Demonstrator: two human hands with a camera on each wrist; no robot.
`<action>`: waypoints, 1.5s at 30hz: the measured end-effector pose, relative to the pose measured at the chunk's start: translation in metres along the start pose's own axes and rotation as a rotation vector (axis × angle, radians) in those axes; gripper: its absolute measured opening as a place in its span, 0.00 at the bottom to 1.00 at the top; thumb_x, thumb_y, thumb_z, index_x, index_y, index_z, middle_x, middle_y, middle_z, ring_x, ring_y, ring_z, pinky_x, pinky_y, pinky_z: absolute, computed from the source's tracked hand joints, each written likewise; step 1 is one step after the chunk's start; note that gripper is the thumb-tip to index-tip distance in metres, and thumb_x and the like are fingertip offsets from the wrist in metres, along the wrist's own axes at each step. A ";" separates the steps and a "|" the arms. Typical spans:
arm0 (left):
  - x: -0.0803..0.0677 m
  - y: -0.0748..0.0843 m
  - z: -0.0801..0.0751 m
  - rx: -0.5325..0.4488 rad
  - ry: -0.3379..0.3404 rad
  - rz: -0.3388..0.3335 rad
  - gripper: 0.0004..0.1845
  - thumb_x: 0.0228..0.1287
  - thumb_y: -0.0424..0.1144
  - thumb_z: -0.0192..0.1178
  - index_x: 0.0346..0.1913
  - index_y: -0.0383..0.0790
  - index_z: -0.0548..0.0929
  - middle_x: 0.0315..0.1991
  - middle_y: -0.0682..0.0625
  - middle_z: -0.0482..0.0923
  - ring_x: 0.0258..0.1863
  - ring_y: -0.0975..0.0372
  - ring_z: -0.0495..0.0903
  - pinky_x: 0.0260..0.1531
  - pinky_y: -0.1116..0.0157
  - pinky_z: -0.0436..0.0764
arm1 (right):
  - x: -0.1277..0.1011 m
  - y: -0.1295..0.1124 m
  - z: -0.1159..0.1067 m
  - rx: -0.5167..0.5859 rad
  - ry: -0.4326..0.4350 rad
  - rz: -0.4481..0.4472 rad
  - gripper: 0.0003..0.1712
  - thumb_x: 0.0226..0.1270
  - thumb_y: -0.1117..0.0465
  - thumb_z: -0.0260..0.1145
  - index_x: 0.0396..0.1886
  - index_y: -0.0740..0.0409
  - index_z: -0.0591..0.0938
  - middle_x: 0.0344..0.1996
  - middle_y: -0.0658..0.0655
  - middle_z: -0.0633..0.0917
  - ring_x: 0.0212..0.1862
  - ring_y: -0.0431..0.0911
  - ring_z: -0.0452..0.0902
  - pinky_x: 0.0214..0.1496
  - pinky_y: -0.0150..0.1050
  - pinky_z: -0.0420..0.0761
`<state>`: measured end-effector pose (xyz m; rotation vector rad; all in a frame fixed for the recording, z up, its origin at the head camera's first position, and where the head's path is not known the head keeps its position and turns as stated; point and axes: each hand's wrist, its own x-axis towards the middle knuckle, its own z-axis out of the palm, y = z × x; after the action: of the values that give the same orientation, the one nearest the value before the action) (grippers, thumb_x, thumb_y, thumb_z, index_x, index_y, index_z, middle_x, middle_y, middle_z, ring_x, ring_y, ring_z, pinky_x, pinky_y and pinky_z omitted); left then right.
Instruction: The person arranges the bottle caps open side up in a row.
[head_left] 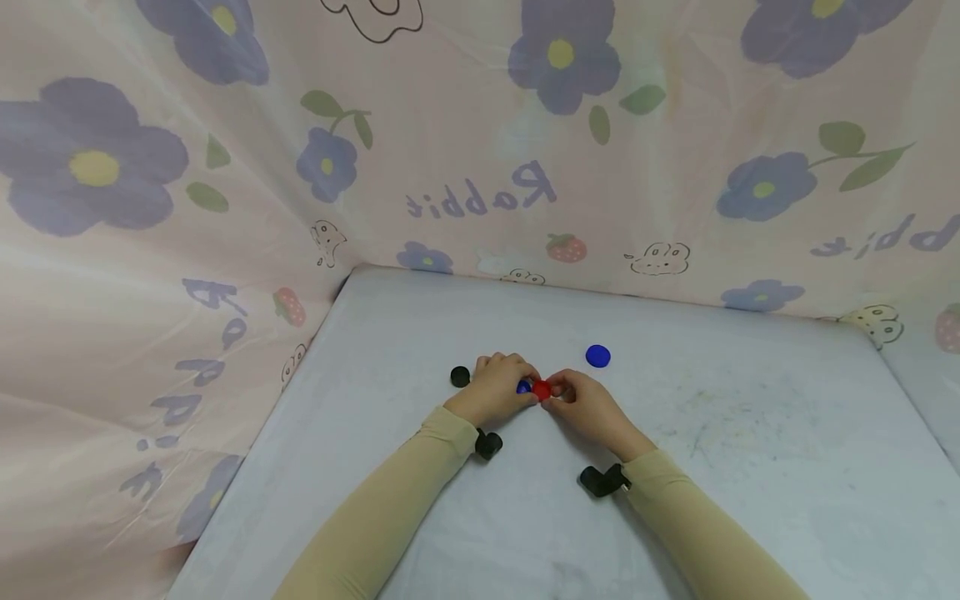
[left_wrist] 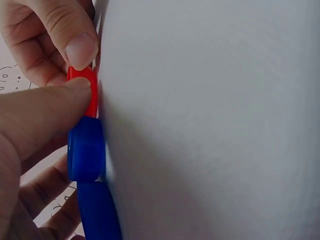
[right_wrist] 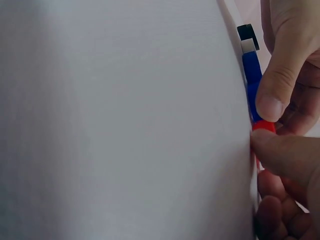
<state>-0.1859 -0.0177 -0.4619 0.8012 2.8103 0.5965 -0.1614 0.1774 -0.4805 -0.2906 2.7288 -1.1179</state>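
On the white tabletop (head_left: pixel 450 317), both hands meet at a small round red plastic piece (head_left: pixel 542 390). My left hand (head_left: pixel 497 392) pinches its left side, the left thumb lying across it in the left wrist view. The right hand (head_left: pixel 588 407) grips its other side between thumb and fingers. Right beside the red piece, under my left hand, stands a round blue piece (left_wrist: pixel 87 150). A second blue piece (left_wrist: pixel 100 210) follows it in the row, partly cut off by the frame. The undersides of the pieces are hidden.
A flat blue disc (head_left: pixel 597 356) lies beyond the right hand. Left of the left hand lies a round black piece (head_left: pixel 460 377). The right wrist view shows a small white piece (right_wrist: pixel 247 46) in the row. A flowered cloth (head_left: pixel 465 150) hangs behind the table.
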 end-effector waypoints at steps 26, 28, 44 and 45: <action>-0.001 0.001 -0.001 0.016 -0.013 -0.016 0.18 0.62 0.52 0.66 0.53 0.53 0.83 0.54 0.56 0.76 0.55 0.57 0.70 0.54 0.55 0.61 | -0.002 -0.001 -0.001 -0.005 -0.008 -0.014 0.18 0.62 0.56 0.71 0.48 0.57 0.81 0.36 0.50 0.79 0.36 0.45 0.71 0.37 0.40 0.73; 0.000 0.001 0.000 0.020 -0.018 -0.022 0.18 0.62 0.53 0.65 0.53 0.53 0.83 0.55 0.56 0.75 0.55 0.58 0.70 0.54 0.55 0.61 | -0.003 -0.001 0.000 -0.009 -0.005 -0.010 0.18 0.61 0.56 0.71 0.49 0.56 0.81 0.36 0.50 0.80 0.36 0.45 0.72 0.38 0.40 0.73; 0.002 0.017 0.001 0.023 0.026 -0.043 0.30 0.60 0.58 0.64 0.63 0.51 0.75 0.60 0.54 0.73 0.59 0.56 0.69 0.57 0.54 0.61 | -0.017 0.009 -0.021 0.028 0.014 0.012 0.22 0.64 0.50 0.69 0.55 0.53 0.79 0.40 0.49 0.82 0.40 0.44 0.76 0.41 0.41 0.77; 0.004 0.021 0.003 0.018 0.047 -0.042 0.31 0.60 0.58 0.64 0.64 0.51 0.74 0.61 0.54 0.72 0.60 0.56 0.68 0.57 0.54 0.61 | -0.019 0.011 -0.024 0.034 0.021 0.013 0.23 0.64 0.50 0.69 0.55 0.53 0.79 0.40 0.50 0.82 0.40 0.45 0.76 0.40 0.41 0.77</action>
<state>-0.1785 0.0011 -0.4557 0.7392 2.8709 0.5922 -0.1504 0.2056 -0.4697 -0.2569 2.7225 -1.1690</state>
